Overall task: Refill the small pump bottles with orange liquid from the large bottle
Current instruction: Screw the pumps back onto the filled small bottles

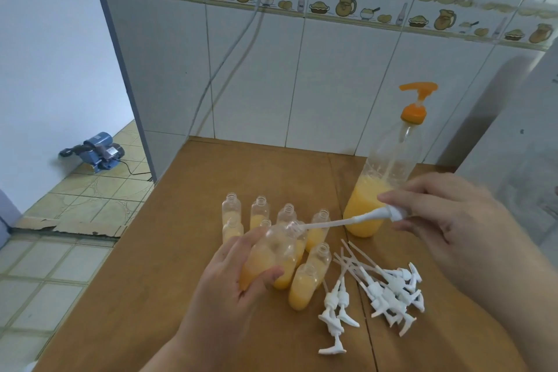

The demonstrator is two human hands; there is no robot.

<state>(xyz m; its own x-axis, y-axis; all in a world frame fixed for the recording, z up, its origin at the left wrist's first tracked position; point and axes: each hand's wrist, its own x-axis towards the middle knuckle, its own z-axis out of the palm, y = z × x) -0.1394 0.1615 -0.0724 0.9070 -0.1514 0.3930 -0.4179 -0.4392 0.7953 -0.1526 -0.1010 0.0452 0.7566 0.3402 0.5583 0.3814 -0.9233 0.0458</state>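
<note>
Capping looks underway: the left hand point(238, 278) grips a filled small bottle point(271, 254), the right hand point(447, 214) pinches a white pump point(377, 216) whose tube tip sits at that bottle's mouth and needs threading in.

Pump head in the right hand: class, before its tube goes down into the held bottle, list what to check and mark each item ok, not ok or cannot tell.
1. Left hand grips the held bottle firmly: ok.
2. Held bottle has orange liquid in it: ok.
3. Bottle neck open, no cap: ok.
4. Right hand pinches the pump head: ok.
5. Tube tip lined up with the neck: ok, it sits at the mouth.
6. Held bottle upright: not ok, it is tilted.
</note>
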